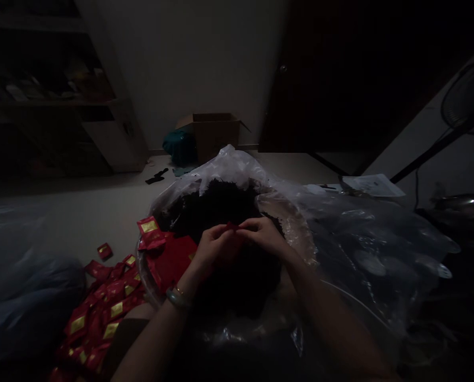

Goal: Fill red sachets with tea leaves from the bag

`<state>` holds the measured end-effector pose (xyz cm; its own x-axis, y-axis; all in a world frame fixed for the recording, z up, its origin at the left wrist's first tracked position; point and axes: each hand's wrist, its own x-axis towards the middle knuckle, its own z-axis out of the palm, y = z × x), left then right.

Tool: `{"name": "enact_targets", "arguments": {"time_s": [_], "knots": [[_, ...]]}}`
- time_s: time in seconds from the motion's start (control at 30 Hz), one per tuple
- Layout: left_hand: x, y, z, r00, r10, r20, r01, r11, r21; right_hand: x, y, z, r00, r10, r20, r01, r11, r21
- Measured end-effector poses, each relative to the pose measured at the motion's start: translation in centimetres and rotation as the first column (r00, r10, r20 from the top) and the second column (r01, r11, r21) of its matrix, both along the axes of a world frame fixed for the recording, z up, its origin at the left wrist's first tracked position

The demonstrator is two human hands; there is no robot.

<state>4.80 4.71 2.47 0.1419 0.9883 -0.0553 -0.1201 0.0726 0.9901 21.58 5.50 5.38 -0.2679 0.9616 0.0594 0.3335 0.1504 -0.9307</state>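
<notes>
My left hand [212,245] and my right hand [263,235] meet over a heap of dark loose material [221,204] inside a big clear plastic bag [340,228]. Both pinch a small red packet [233,227] between their fingertips. A pale bangle [176,297] sits on my left wrist. More red packets with gold labels [151,231] lie at the bag's left rim, just beside my left hand.
Several red packets [102,313] are scattered on the floor at lower left. A cardboard box [215,132] and a teal bundle [179,147] stand by the far wall. A shelf unit [102,106] is at left, a fan [467,98] and papers [374,184] at right.
</notes>
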Motion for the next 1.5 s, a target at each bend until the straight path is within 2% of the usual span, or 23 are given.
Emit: {"name": "enact_targets", "arguments": {"time_s": [0.2,0.3,0.43,0.5,0.57,0.63,0.73,0.87,0.97,1.07,1.13,1.27,1.33,1.37,1.4,1.47,1.5], "knots": [[-0.4,0.1,-0.2,0.998,0.056,-0.01,-0.056,0.998,-0.027,0.4,0.3,0.1,0.968,-0.182,-0.173,0.174,0.983,-0.065],[-0.5,0.3,-0.4,0.997,0.074,-0.001,-0.074,0.997,-0.028,1.5,0.6,0.4,0.964,-0.239,-0.119,0.238,0.971,-0.024],[-0.6,0.6,-0.4,0.993,0.113,0.026,-0.113,0.993,-0.022,2.3,0.6,0.8,0.985,-0.138,0.106,0.118,0.978,0.171],[-0.5,0.5,-0.4,0.992,0.117,0.051,-0.116,0.993,-0.032,1.8,0.3,0.8,0.988,-0.077,0.131,0.035,0.956,0.293],[-0.4,0.2,-0.5,0.991,0.101,0.087,-0.096,0.994,-0.06,1.0,0.0,0.6,0.991,0.006,0.136,-0.052,0.941,0.333],[-0.2,-0.1,-0.6,0.989,0.078,0.124,-0.065,0.992,-0.109,0.2,-0.2,0.4,0.988,0.046,0.146,-0.085,0.956,0.279],[0.0,-0.4,-0.7,0.982,0.085,0.169,-0.053,0.981,-0.184,-0.5,-0.2,-0.1,0.988,0.009,0.155,-0.034,0.987,0.159],[0.1,-0.3,-0.4,0.976,0.131,0.171,-0.097,0.976,-0.193,-0.4,0.1,-0.5,0.987,0.002,0.16,-0.011,0.998,0.058],[0.1,-0.3,-0.2,0.98,0.085,0.18,-0.054,0.984,-0.169,-0.1,0.2,-0.7,0.995,-0.005,0.098,0.002,0.999,0.033],[0.1,-0.5,-0.4,0.977,-0.087,0.193,0.126,0.972,-0.199,-0.2,0.1,-0.8,0.998,-0.018,0.058,0.017,1.0,0.018],[0.3,-0.6,-0.8,0.97,-0.158,0.184,0.201,0.949,-0.245,-0.2,0.3,-1.0,0.998,-0.019,0.055,0.019,1.0,-0.005],[0.5,-0.5,-1.3,0.977,-0.091,0.192,0.148,0.939,-0.309,1.4,1.6,-1.7,0.991,-0.046,0.127,0.047,0.999,-0.005],[0.4,-0.3,-1.4,0.976,-0.012,0.22,0.084,0.944,-0.32,3.1,2.6,-2.4,0.948,-0.16,0.276,0.146,0.987,0.071],[0.4,-0.1,-1.3,0.97,0.03,0.239,0.048,0.949,-0.312,3.9,3.0,-3.0,0.888,-0.231,0.399,0.194,0.972,0.13],[0.3,0.0,-1.3,0.963,0.066,0.26,0.014,0.956,-0.293,4.7,3.4,-3.6,0.816,-0.235,0.528,0.193,0.972,0.134],[0.2,0.1,-1.1,0.953,0.102,0.284,-0.033,0.971,-0.238,5.9,3.9,-5.1,0.647,-0.154,0.747,0.26,0.965,-0.027],[0.1,0.1,-1.1,0.956,0.105,0.276,-0.045,0.976,-0.213,6.2,4.1,-5.9,0.62,-0.134,0.773,0.287,0.956,-0.064]]}}
